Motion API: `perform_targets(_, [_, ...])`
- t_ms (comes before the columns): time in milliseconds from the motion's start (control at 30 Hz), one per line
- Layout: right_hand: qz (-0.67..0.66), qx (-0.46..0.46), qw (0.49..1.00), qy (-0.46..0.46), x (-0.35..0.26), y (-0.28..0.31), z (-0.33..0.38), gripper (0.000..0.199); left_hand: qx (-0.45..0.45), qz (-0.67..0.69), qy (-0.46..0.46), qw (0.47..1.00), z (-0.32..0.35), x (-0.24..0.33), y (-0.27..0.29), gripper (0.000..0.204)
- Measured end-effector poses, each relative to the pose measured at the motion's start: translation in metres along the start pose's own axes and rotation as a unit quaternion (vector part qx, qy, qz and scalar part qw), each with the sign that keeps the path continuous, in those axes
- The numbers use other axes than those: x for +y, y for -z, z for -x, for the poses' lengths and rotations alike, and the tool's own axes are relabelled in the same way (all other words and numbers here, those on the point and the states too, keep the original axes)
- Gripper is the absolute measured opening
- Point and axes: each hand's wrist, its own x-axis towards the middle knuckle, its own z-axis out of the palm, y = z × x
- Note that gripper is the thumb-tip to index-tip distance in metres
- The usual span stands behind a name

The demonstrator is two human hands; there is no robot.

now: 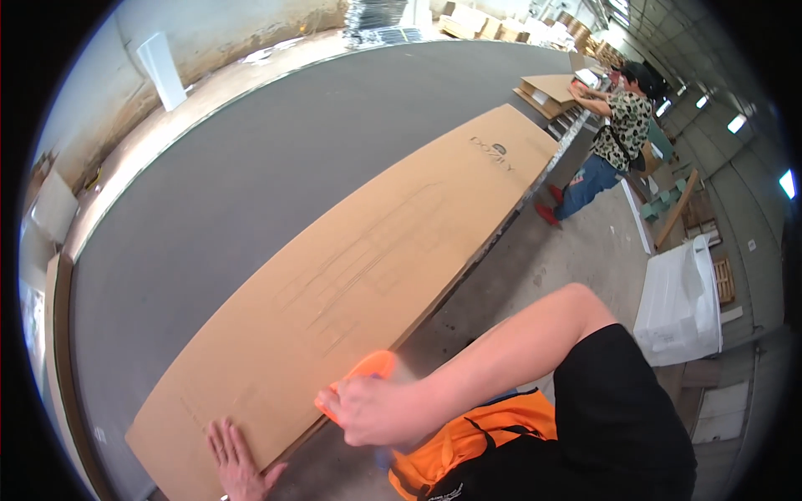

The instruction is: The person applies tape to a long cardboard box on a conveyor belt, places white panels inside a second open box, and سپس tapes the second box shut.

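Observation:
A long, flat brown cardboard carton (351,259) lies along the near edge of the grey table. My left hand (236,463) rests on its near end, fingers stretched out and palm down. My right hand (372,409) is closed around an orange hand-held tool with a rounded end (376,364), at the carton's right edge. Motion blurs the tool and my fist hides part of it, so I cannot make out its exact kind.
The grey tabletop (242,175) stretches beyond the carton. A co-worker (622,125) stands at the far right end beside other cardboard (547,88). A white wrapped bundle (681,305) sits on the floor at right. A white panel (162,71) leans against the left wall.

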Motion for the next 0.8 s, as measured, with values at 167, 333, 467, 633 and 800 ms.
perform_targets(167, [0.028,0.18,0.981,-0.067,0.096,-0.08,0.132,0.034,0.016,0.032,0.047,0.998,-0.049,0.07,0.011,0.115])
perform_targets(333, [0.034,0.068,0.997,-0.026,0.22,-0.106,0.278,0.046,-0.035,0.048,-0.017,0.998,-0.237,0.25,0.012,0.111])
perform_targets(467, [-0.014,0.072,0.993,-0.087,0.322,-0.133,0.441,0.034,-0.049,0.007,-0.083,0.995,-0.41,0.4,0.03,0.098])
perform_targets(633, [0.019,0.002,0.977,-0.212,0.432,-0.155,0.626,0.037,-0.039,0.012,-0.159,0.986,-0.594,0.562,0.046,0.086])
perform_targets(800, [0.066,0.09,0.975,-0.192,0.465,-0.184,0.646,0.022,-0.027,0.043,-0.15,0.987,-0.67,0.638,0.039,0.085])
